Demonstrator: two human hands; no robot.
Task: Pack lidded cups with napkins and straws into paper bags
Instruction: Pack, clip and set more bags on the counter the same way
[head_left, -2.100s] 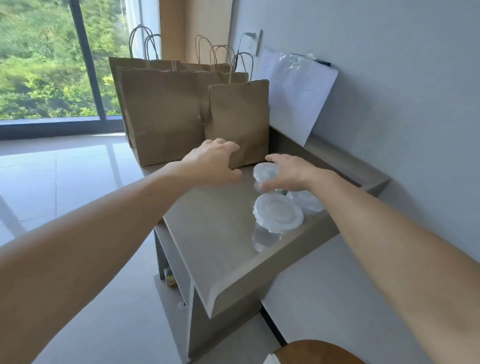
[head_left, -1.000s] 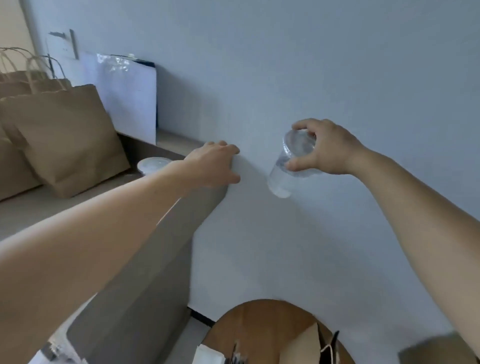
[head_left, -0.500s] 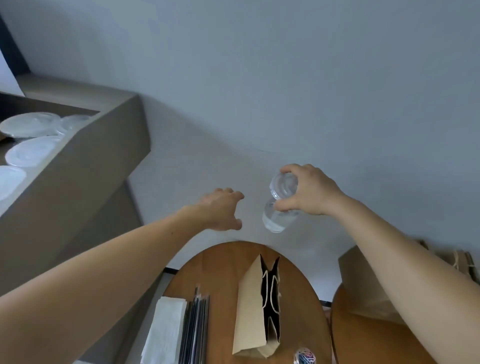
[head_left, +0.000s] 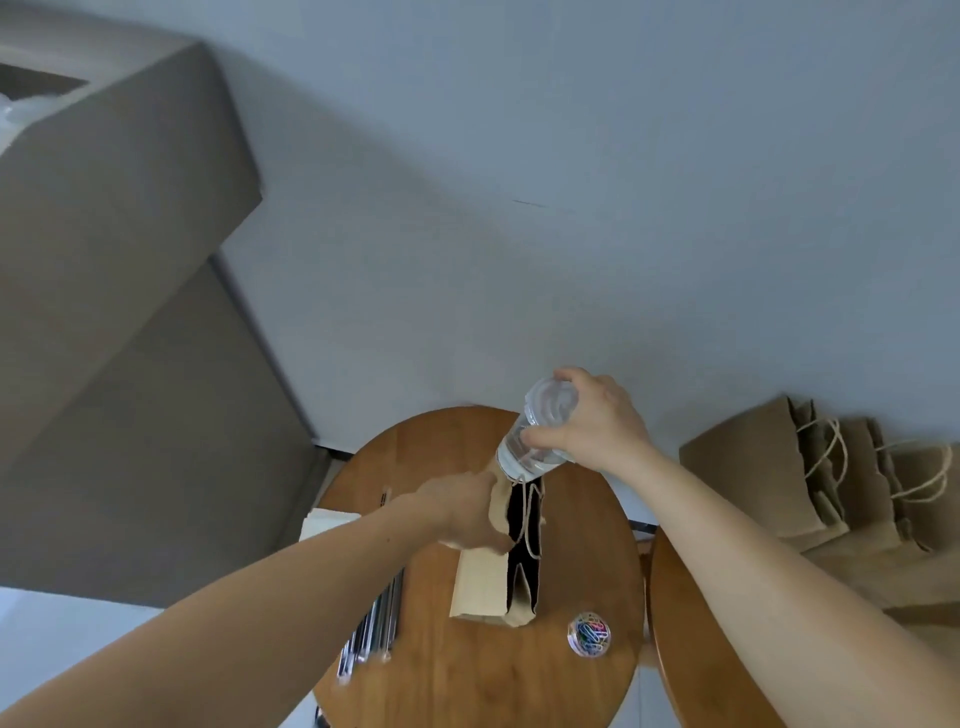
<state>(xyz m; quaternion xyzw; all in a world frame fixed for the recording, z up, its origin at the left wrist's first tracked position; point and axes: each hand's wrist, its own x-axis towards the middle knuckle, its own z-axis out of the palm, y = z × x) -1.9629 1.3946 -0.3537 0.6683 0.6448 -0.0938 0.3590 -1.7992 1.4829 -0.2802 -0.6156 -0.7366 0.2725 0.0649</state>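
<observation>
Nearby, paper-clip tub (head_left: 588, 635) beside open bag (head_left: 480, 587).

Bare left hand (head_left: 467, 512) and bare right hand (head_left: 597, 426) on long, bare forearms (head_left: 270, 592).

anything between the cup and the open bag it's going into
Nothing visible blocks it. The right hand holds the cup just over the open bag, whose rim the left hand grips. Only its string handles hang in the opening.

no readable text, labels or numbers anywhere
</observation>
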